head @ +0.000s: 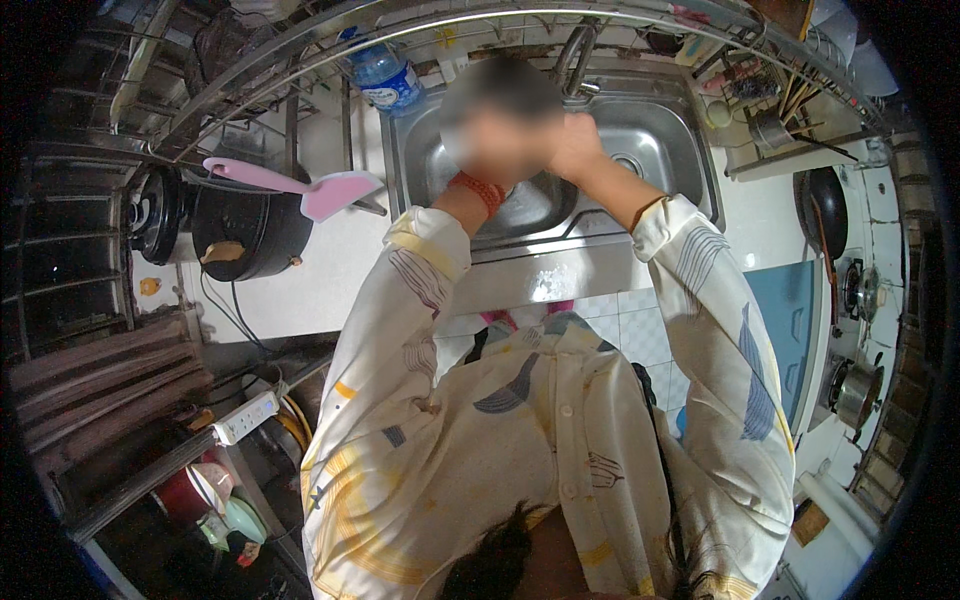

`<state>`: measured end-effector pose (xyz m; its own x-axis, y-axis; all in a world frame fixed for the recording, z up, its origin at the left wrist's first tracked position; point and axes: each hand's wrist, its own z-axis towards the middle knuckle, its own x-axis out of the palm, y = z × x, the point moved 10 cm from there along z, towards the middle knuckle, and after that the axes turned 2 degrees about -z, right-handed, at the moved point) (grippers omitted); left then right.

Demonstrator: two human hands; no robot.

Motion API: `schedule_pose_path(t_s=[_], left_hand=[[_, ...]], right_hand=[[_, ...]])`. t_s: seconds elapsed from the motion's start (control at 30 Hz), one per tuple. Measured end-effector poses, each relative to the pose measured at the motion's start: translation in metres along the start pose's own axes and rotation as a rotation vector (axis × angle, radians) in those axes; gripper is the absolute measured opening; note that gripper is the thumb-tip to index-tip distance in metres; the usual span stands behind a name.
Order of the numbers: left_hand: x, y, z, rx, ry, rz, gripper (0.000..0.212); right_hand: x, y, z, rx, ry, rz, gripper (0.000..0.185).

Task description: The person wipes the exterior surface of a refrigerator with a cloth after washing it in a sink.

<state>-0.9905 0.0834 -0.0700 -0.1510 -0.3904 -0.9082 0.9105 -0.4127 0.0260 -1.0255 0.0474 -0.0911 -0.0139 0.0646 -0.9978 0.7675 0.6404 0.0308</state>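
Both of my hands are over the left bowl of a stainless steel double sink (551,244). A round blur covers my left hand (487,154) almost wholly; a red braided band (482,193) circles its wrist. My right hand (580,144) comes in from the right with its fingers curled, and their tips run into the same blur. Something dark (510,84) shows at the top of that blurred patch, too smeared to name. Whether either hand grips it cannot be made out. Behind the hands rises a metal faucet (576,60).
A wire dish rack (420,26) arches across the back. Left of the sink are a plastic bottle (390,82), a pink spatula (337,193) jutting forward and a black pot (232,225). On the right sit a wok (823,210) and a gas stove with a steel pot (859,394).
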Motion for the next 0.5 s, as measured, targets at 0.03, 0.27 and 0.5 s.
schedule_pose_path(t_s=[0.03,0.27,0.5], left_hand=[[0.010,0.000,-0.005,-0.026,0.028,0.000,0.012],[0.010,0.010,-0.017,-0.316,0.192,-0.282,0.016],[0.048,0.031,-0.038,-0.689,0.550,-0.452,0.022]], right_hand=[[0.004,0.000,0.002,-0.038,-0.039,-0.064,0.020],[0.002,0.015,0.003,-0.221,-0.250,-0.190,0.015],[-0.012,0.036,-0.004,-0.320,-0.320,-0.280,0.037]])
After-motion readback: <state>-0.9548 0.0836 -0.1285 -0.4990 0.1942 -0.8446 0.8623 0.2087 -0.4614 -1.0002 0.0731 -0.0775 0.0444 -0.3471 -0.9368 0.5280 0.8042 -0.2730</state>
